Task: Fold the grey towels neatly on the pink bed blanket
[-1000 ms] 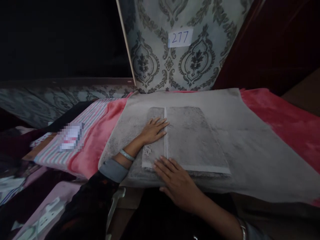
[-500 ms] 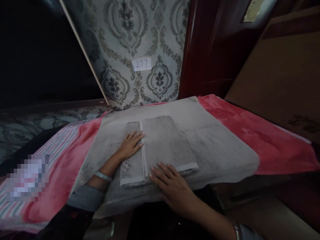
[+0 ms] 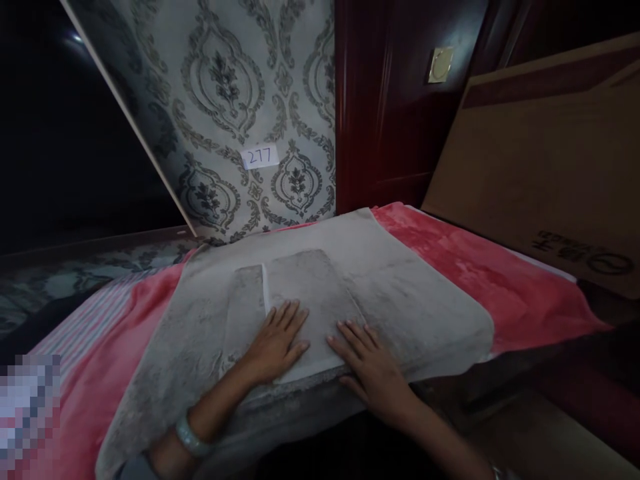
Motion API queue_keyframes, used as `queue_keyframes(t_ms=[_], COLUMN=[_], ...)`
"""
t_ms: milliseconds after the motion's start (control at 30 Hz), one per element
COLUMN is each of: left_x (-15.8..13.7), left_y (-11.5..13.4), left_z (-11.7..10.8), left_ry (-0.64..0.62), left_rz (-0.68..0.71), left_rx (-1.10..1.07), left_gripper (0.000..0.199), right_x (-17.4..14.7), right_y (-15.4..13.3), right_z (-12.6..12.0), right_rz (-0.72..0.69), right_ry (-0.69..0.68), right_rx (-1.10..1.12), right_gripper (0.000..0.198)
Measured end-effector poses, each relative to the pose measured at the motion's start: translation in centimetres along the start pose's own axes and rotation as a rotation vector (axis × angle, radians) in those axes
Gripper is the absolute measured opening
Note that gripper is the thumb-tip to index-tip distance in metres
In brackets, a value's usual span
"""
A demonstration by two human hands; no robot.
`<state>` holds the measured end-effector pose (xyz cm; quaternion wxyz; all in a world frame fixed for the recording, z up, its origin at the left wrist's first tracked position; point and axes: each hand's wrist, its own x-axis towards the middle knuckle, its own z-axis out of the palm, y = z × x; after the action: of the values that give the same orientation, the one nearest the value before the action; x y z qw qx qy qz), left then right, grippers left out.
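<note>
A folded grey fluffy cloth [image 3: 310, 287], perhaps a towel, lies flat with a pale edge strip showing near its left part. Under it spreads a larger grey cloth [image 3: 430, 300]. My left hand [image 3: 277, 343] rests open on the folded cloth's near part, fingers pointing away and a bracelet on the wrist. Towards the near right edge of the same cloth, my right hand [image 3: 373, 370] is laid flat with its fingers stretched out. Neither hand grasps anything.
A pink blanket [image 3: 445, 257] shows beneath the grey cloth on both sides, with a striped fabric [image 3: 95, 317] at the left. Behind stand a patterned wall with a "277" label [image 3: 260, 156], a dark screen-like panel [image 3: 75, 147] and a cardboard box [image 3: 540, 153].
My left hand has slid from the folded cloth's left section towards its near middle. My right hand has shifted right along the near edge. The camera view has tilted and turned slightly.
</note>
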<state>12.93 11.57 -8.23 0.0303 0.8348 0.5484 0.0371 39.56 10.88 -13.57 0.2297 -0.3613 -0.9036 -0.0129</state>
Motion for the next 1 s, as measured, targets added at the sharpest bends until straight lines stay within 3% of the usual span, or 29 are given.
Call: queue_keyframes(t_ms=[133,300,467,600,767,1000], left_x=[2.1,9.1,15.1,18.3,20.4,19.8], left_y=[-0.6,-0.4,-2.4,-4.7,-5.5,-5.2], left_z=[-1.6,-2.6,-2.0,-2.3,-2.2,-1.4], left_ry=[-0.047,-0.102,-0.055,-0.129,-0.124,-0.038], left_rz=[0.017,0.087,0.025,-0.072,-0.187,-0.190], left_rx=[0.036,0.055,0.042,0.009,0.012,0.029], left_gripper=[0.065,0.064,0.060,0.063,0.067,0.064], right_x=[-0.9,-0.8,-1.3,-1.5,-1.2,-1.4], right_y=[-0.3,-0.2,0.1,0.4,0.9,0.5], right_z=[1.0,1.3,1.9,2.4,2.8,3.1], right_rz=[-0.011,-0.012,-0.044,-0.080,-0.126,-0.084], right_ry=[0.100,0.168,0.228,0.288,0.375,0.377], right_rx=[0.017,0.044,0.021,0.000,-0.007,0.027], right_gripper=[0.067,0.065,0.064,0.061,0.057,0.062])
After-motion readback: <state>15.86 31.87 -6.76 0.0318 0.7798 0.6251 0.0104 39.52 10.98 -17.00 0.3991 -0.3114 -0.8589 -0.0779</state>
